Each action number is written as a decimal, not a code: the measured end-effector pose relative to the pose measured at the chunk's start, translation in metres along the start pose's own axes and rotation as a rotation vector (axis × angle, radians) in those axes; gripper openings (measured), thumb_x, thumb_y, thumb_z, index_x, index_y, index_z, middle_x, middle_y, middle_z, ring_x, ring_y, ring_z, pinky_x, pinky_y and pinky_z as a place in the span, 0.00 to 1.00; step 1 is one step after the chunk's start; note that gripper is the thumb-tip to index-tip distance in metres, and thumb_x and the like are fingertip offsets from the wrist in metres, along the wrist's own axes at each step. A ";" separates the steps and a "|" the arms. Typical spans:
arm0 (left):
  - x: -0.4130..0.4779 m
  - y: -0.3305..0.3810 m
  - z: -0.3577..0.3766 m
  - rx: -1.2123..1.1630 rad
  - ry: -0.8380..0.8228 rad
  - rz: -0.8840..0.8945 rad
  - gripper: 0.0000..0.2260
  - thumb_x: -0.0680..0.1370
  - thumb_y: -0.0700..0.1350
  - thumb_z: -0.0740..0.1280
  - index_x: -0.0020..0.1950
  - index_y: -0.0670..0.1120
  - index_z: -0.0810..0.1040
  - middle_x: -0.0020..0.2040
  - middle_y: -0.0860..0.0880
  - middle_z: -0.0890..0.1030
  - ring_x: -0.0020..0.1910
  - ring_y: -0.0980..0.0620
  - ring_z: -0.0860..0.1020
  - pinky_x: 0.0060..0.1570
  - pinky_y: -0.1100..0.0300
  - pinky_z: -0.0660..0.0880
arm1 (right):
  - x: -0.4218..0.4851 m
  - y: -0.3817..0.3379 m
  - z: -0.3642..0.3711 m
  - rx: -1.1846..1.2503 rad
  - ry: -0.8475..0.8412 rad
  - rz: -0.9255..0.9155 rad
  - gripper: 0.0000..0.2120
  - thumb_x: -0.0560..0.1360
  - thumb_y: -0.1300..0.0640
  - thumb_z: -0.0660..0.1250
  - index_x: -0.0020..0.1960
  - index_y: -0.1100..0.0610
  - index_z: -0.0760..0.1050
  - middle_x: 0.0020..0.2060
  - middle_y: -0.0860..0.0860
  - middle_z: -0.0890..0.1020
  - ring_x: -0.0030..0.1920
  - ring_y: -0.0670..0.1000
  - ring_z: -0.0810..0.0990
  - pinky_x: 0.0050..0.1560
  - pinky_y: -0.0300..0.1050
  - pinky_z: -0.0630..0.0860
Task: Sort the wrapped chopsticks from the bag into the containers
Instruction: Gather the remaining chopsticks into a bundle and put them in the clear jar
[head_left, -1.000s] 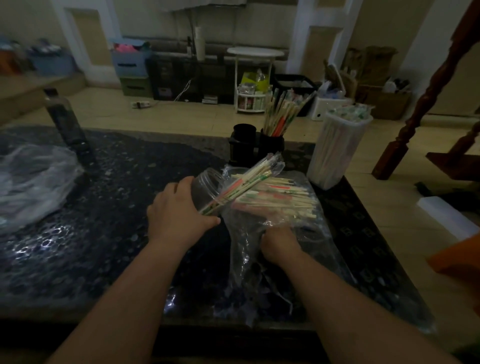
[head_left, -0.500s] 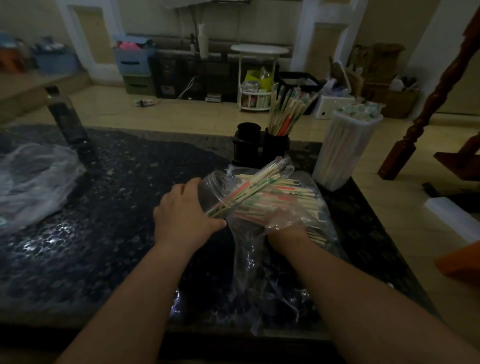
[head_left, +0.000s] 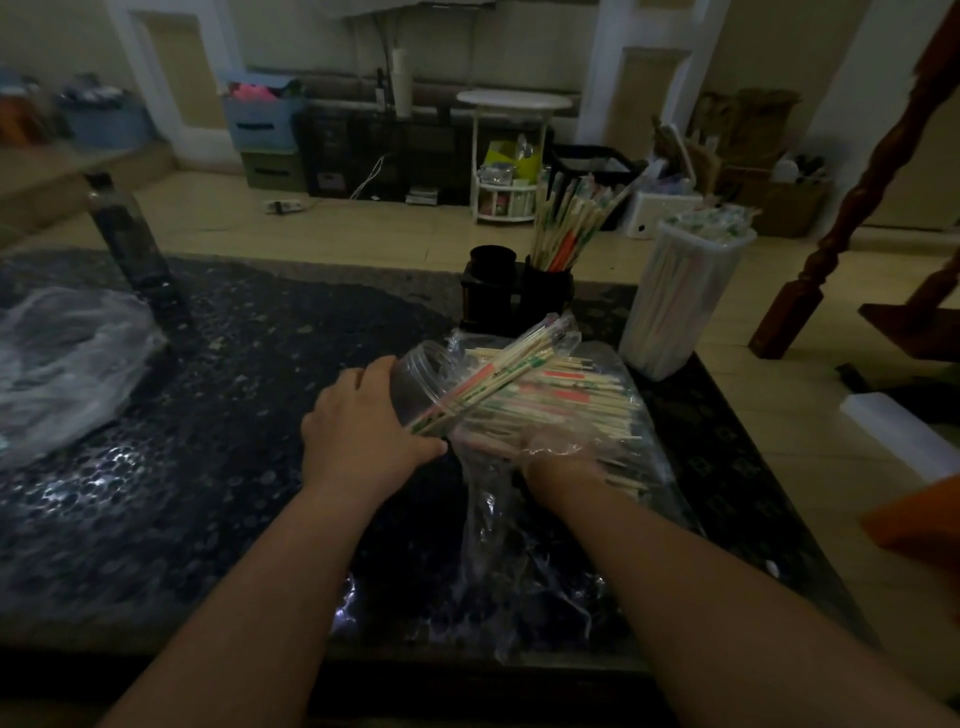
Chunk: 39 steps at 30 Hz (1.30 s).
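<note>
A clear plastic bag (head_left: 524, 525) full of wrapped chopsticks (head_left: 566, 400) lies on the dark stone table (head_left: 218, 467). My right hand (head_left: 550, 457) is pushed inside the bag, its fingers hidden among the chopsticks. My left hand (head_left: 363, 431) grips a bundle of wrapped chopsticks (head_left: 498, 374) slanting up to the right, resting against a clear jar (head_left: 421, 379). Behind stand a black double holder (head_left: 519, 296) with wrapped chopsticks (head_left: 571, 223) in its right cup, and a tall white container (head_left: 675, 301) packed with wrapped sticks.
A crumpled clear bag (head_left: 62, 364) lies at the table's left. A dark bottle (head_left: 124, 234) stands at the back left. A wooden stair post (head_left: 862, 171) rises on the right, beyond the table edge. Shelves and boxes line the far wall.
My right hand has gone deeper into the bag, under the plastic. My left hand keeps its bundle by the jar, almost unmoved. The view has shifted slightly.
</note>
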<state>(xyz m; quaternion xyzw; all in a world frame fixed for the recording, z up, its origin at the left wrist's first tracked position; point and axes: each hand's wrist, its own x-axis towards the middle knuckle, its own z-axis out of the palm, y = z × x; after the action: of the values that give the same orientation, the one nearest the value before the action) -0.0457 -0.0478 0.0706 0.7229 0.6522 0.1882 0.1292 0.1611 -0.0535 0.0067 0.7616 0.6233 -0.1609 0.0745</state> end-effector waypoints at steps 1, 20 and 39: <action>0.000 0.000 0.000 0.003 -0.001 -0.001 0.48 0.63 0.63 0.77 0.76 0.54 0.58 0.70 0.47 0.68 0.68 0.43 0.68 0.65 0.44 0.68 | 0.000 -0.001 -0.001 -0.036 0.018 -0.013 0.18 0.83 0.51 0.55 0.69 0.54 0.72 0.69 0.55 0.73 0.67 0.59 0.72 0.67 0.53 0.69; -0.002 -0.003 -0.005 0.017 0.007 0.003 0.47 0.63 0.64 0.77 0.76 0.53 0.59 0.70 0.46 0.69 0.68 0.42 0.68 0.65 0.44 0.69 | -0.045 -0.007 0.000 -0.047 0.185 -0.111 0.19 0.81 0.53 0.58 0.72 0.49 0.65 0.60 0.57 0.80 0.56 0.59 0.81 0.47 0.51 0.75; -0.007 -0.013 -0.005 0.077 0.000 -0.017 0.48 0.61 0.65 0.77 0.75 0.53 0.60 0.68 0.46 0.70 0.66 0.42 0.70 0.63 0.44 0.70 | -0.113 -0.007 -0.051 -0.007 0.199 -0.345 0.18 0.73 0.35 0.65 0.48 0.49 0.80 0.41 0.48 0.79 0.43 0.52 0.76 0.40 0.45 0.68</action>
<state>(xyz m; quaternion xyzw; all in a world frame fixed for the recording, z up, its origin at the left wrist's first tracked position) -0.0603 -0.0533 0.0687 0.7219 0.6650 0.1616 0.1027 0.1428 -0.1405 0.0928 0.6553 0.7495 -0.0929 -0.0135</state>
